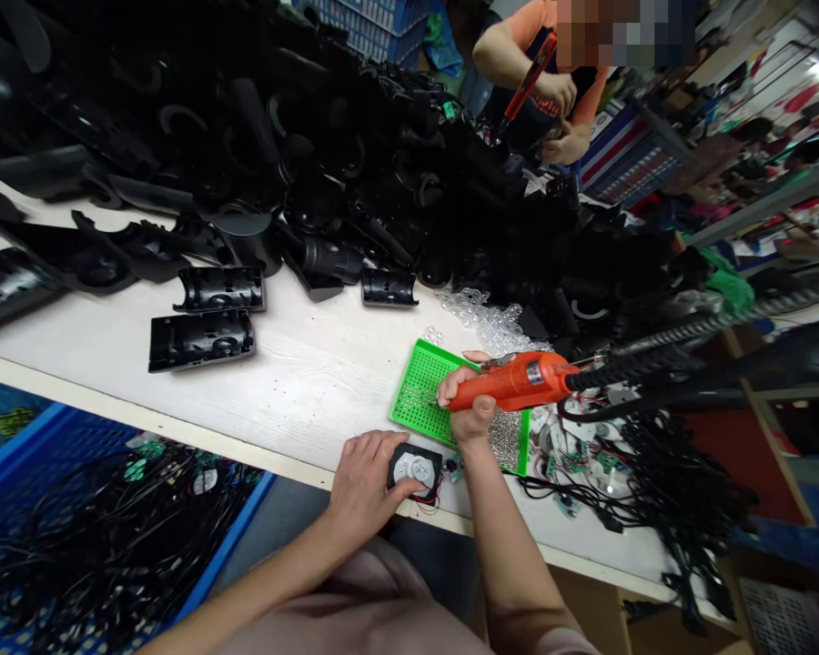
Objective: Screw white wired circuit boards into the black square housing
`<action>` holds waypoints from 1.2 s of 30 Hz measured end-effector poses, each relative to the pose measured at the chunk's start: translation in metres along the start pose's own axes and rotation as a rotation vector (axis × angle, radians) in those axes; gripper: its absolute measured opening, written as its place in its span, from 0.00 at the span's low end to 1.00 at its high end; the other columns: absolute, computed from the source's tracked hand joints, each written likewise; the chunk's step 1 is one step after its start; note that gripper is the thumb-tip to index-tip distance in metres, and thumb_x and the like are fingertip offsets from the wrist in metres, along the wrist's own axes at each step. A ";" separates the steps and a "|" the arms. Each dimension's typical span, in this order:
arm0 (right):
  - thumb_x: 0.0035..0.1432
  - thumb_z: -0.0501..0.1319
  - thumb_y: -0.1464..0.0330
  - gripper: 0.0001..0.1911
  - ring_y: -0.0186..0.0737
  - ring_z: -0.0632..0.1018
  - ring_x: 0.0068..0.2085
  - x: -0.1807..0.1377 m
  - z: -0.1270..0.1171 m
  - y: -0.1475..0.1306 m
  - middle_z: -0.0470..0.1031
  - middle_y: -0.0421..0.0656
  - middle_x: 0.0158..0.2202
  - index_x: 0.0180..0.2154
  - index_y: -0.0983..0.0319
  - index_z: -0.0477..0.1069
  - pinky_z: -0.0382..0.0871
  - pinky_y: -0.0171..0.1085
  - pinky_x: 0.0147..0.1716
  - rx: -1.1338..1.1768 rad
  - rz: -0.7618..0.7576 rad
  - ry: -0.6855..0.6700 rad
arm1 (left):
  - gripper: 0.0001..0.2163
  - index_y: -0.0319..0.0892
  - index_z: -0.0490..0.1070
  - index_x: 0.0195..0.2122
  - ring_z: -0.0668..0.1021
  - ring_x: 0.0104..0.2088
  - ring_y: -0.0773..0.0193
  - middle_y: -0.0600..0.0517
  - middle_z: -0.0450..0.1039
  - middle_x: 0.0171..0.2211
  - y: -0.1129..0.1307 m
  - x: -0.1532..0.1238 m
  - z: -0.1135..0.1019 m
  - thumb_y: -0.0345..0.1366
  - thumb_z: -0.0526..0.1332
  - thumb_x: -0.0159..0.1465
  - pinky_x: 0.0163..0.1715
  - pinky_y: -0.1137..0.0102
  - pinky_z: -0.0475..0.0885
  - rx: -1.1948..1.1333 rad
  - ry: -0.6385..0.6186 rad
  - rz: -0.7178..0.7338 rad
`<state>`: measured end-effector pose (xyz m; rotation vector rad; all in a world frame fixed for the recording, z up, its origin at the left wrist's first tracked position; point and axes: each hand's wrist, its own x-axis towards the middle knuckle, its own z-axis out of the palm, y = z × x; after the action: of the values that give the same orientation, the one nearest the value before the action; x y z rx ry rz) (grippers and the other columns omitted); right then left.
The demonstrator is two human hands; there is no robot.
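My right hand is wrapped round an orange electric screwdriver, whose tip points left over a green perforated tray. Small metal screws lie heaped in the tray's right part. At the table's front edge, my left hand grips a small black housing with a round white part in its middle, the thumb across its lower side. Thin red and black wires hang from the housing's lower edge. A small green circuit board lies just right of it.
Black plastic shells lie on the white table, with a big heap behind. Clear plastic rings lie beyond the tray. Black cables pile up at right. A blue crate of cables stands at lower left. Opposite, a co-worker holds a red tool.
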<state>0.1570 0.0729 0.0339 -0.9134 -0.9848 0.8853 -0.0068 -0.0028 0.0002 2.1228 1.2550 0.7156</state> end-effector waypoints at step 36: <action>0.40 0.60 0.36 0.40 0.33 0.62 0.15 -0.082 0.014 -0.063 0.62 0.31 0.17 0.46 0.56 0.65 0.61 0.36 0.17 -0.019 0.055 0.146 | 0.22 0.45 0.65 0.52 0.73 0.47 0.53 0.47 0.74 0.46 -0.003 -0.001 0.003 0.47 0.65 0.60 0.44 0.61 0.64 0.018 0.006 0.048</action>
<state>0.1311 -0.0205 0.0718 -1.0112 -0.8477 0.8444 -0.0067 -0.0029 -0.0037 2.1733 1.2210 0.7341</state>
